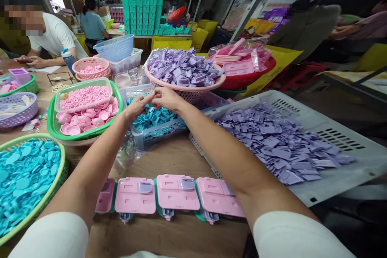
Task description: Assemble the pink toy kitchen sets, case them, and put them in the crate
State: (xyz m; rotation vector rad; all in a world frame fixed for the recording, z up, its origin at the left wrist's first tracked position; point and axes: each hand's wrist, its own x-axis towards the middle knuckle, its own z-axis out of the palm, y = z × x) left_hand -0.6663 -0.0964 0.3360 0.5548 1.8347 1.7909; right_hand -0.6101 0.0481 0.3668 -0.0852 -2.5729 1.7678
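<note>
My left hand (139, 105) and my right hand (165, 99) reach out at arm's length, their fingertips meeting above a blue crate (157, 131) of teal plastic parts (155, 117). The fingers of both hands are pinched together; whatever they hold is too small or hidden to make out. Just beyond them stands a pink basket (187, 94) heaped with light purple parts (181, 66). Below my forearms, a row of pink plastic cases (177, 192) with teal edges and purple latches lies on the wooden table (151, 236). My right forearm partly covers the rightmost case.
A grey tray (338, 129) of flat purple pieces stands at right. On the left are a green basket (56, 127) with pink parts and a light green basket (62, 169) with teal parts. A red basin (250, 78) sits behind. A person (57, 36) sits far left.
</note>
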